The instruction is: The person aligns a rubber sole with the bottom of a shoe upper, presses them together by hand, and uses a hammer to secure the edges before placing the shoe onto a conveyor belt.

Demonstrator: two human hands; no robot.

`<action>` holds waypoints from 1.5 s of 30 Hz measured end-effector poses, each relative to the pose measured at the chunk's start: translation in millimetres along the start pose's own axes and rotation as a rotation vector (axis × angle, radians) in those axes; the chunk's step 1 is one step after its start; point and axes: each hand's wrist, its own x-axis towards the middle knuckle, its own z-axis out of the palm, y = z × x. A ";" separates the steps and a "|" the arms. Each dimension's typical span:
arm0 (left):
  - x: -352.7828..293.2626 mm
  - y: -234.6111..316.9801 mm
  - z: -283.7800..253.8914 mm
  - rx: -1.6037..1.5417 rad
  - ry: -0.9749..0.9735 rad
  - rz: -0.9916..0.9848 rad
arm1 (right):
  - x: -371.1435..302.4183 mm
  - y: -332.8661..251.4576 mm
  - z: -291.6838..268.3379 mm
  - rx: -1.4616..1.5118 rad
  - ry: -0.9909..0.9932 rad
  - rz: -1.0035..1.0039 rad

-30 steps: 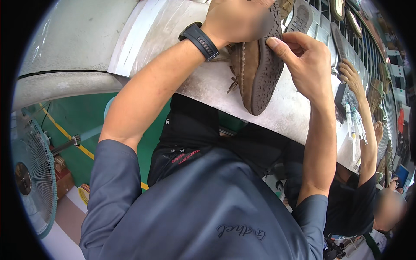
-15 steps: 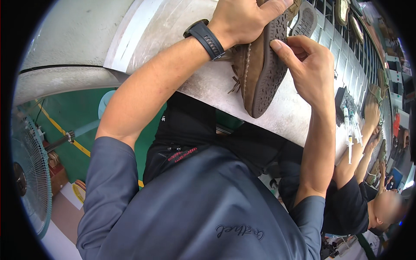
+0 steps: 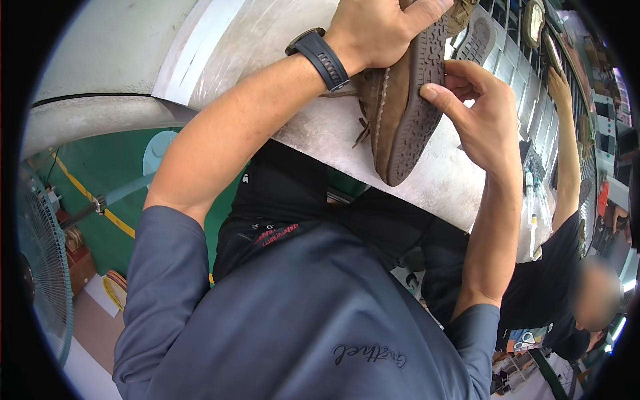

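Note:
A brown suede shoe (image 3: 387,127) is tipped on its side above the metal worktable, its dark patterned sole (image 3: 415,123) turned toward my right. My left hand (image 3: 377,30) grips the upper part of the shoe, the thumb lying across the edge near the sole. At the sole's right side, my right hand (image 3: 483,103) has its thumb pressed on the tread and its fingers curled behind the edge. A lace end (image 3: 362,133) dangles on the shoe's left. Beyond lie a loose grey sole (image 3: 475,41) and part of another brown shoe (image 3: 460,15).
The pale worktable (image 3: 313,137) has its edge before my body. On the right, a co-worker's arm (image 3: 567,140) reaches over a roller conveyor (image 3: 513,63) carrying shoe parts. Syringe-like tubes (image 3: 533,200) stand near my right forearm. A fan (image 3: 47,267) is at lower left.
My right hand has slid slightly down and right along the sole; the shoe stays almost in place. The co-worker's arm now stretches far forward across the conveyor.

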 end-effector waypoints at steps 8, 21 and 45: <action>-0.2 0.2 3.1 0.020 0.054 0.011 | -0.4 -5.4 3.0 0.011 -0.013 0.025; -4.8 -4.1 3.3 -0.013 0.042 -0.036 | -8.1 -8.1 7.5 -0.031 -0.032 -0.002; 14.7 75.0 -32.2 0.158 -0.115 0.828 | -24.4 -44.9 9.7 0.560 0.475 -0.208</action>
